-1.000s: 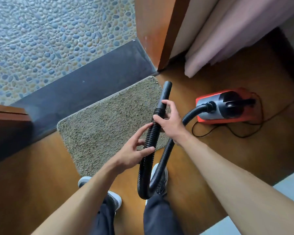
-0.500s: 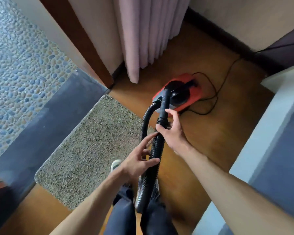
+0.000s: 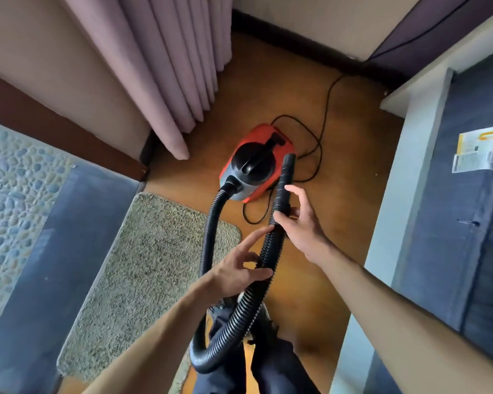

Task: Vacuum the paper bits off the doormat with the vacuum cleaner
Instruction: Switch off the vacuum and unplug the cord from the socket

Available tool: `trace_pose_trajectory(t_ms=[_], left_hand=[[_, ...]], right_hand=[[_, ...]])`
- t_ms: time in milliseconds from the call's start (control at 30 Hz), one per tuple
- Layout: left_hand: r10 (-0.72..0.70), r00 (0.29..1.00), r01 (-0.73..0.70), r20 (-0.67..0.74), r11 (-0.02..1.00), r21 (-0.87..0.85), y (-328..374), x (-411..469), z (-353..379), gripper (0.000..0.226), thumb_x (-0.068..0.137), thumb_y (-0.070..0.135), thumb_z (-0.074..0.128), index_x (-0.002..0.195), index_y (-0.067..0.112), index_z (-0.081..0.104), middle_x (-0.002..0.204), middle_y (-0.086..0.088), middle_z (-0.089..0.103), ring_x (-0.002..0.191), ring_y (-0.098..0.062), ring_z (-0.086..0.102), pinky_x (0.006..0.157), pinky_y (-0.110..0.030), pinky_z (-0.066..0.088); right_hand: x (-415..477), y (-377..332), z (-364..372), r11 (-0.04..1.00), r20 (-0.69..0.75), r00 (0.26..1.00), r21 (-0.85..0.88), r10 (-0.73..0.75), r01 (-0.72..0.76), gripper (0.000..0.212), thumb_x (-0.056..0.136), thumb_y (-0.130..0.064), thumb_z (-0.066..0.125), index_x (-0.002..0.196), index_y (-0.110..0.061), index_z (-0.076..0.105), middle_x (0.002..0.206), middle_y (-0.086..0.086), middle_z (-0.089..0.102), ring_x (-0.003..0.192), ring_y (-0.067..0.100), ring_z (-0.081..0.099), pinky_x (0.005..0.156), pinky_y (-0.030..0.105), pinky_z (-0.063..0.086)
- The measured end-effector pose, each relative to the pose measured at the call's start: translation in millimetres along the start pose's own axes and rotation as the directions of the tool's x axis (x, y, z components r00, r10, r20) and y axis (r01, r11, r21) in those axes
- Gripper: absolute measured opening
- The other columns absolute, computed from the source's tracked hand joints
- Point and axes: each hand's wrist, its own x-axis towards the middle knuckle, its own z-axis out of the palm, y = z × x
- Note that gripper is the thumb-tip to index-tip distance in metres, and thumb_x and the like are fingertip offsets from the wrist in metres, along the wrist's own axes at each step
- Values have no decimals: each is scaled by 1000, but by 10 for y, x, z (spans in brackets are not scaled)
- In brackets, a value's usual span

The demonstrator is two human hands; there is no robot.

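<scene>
A red and black vacuum cleaner (image 3: 256, 163) stands on the wooden floor just past the doormat's far right corner. Its black ribbed hose (image 3: 209, 237) loops down by my legs and rises again to the smooth nozzle end (image 3: 286, 172), which points at the machine. My right hand (image 3: 299, 223) grips the hose just below the nozzle, with the forefinger stretched out. My left hand (image 3: 239, 268) holds the hose lower down between thumb and fingers. The beige shaggy doormat (image 3: 143, 265) lies to the left of the hose. No paper bits show on it.
A pink curtain (image 3: 168, 66) hangs behind the vacuum cleaner. The black power cord (image 3: 319, 132) curls on the floor beyond the machine. A grey threshold (image 3: 60, 251) and pebble tiles (image 3: 12, 189) lie left. A blue mattress (image 3: 461, 209) on a white frame stands at the right.
My view has swung to the right, away from the doormat and toward the vacuum cleaner. Both hands have kept their hold on the hose, and the nozzle now points at the machine.
</scene>
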Motion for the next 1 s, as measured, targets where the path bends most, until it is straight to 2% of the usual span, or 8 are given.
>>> trace_pose_trajectory(t_ms=[167, 233, 333, 500, 600, 767, 867, 1000], left_hand=[[-62, 994, 55, 85, 995, 80, 55, 182, -155, 84, 90, 1, 68, 144, 57, 35, 111, -14, 65, 91, -28, 69, 83, -57, 59], [-91, 991, 85, 95, 994, 64, 66, 295, -152, 84, 90, -1, 69, 143, 57, 38, 107, -10, 67, 89, -25, 70, 81, -52, 60], [-114, 987, 104, 109, 990, 98, 103, 447, -98, 84, 90, -1, 68, 136, 62, 39, 102, -2, 71, 89, -16, 71, 74, -34, 60], [-122, 990, 112, 76, 986, 122, 168, 737, 88, 87, 89, -3, 67, 137, 61, 33, 122, 1, 66, 101, -9, 69, 89, -41, 60], [-143, 989, 142, 33, 989, 33, 184, 938, 231, 86, 89, -3, 66, 144, 53, 33, 119, -7, 71, 100, -22, 69, 91, -50, 58], [-163, 986, 163, 19, 970, -182, 195, 1373, 513, 79, 87, 1, 68, 145, 47, 41, 96, -7, 74, 85, -33, 67, 76, -48, 57], [-179, 984, 174, -2, 958, -226, 243, 1677, 698, 78, 85, 2, 71, 142, 48, 45, 94, -7, 71, 83, -38, 67, 73, -51, 58], [-178, 984, 173, 5, 951, -255, 277, 1991, 787, 73, 82, 9, 73, 136, 54, 51, 100, -14, 69, 82, -38, 67, 76, -52, 58]], right_hand=[[86, 61, -94, 997, -26, 998, 57, 60, -59, 55, 88, -12, 66, 131, -39, 45, 104, 10, 66, 84, 8, 64, 77, 24, 55], [132, 103, -177, 992, -12, 996, 93, 90, -88, 54, 88, -12, 66, 128, -41, 46, 105, 14, 67, 95, 23, 67, 85, 37, 59], [206, 154, -346, 978, 27, 988, 146, 149, -151, 54, 89, -9, 66, 128, -39, 45, 107, 19, 66, 96, 29, 68, 76, 35, 62], [419, 259, -646, 944, 111, 968, 221, 224, -244, 54, 90, -4, 66, 131, -32, 45, 105, 23, 65, 85, 20, 68, 65, 29, 60], [614, 314, -831, 921, 174, 952, 260, 252, -291, 54, 90, -2, 64, 131, -31, 44, 107, 24, 65, 87, 21, 69, 67, 30, 60], [959, 458, -1189, 890, 215, 926, 278, 310, -362, 53, 92, -3, 62, 131, -33, 43, 103, 14, 68, 87, 17, 67, 70, 30, 60], [1176, 547, -1419, 884, 218, 914, 254, 344, -393, 50, 92, -6, 62, 131, -33, 43, 96, 4, 68, 88, 17, 66, 72, 31, 60], [1444, 671, -1579, 851, 220, 884, 255, 412, -460, 50, 91, -10, 66, 125, -39, 46, 107, 8, 70, 104, 26, 68, 84, 41, 58]])
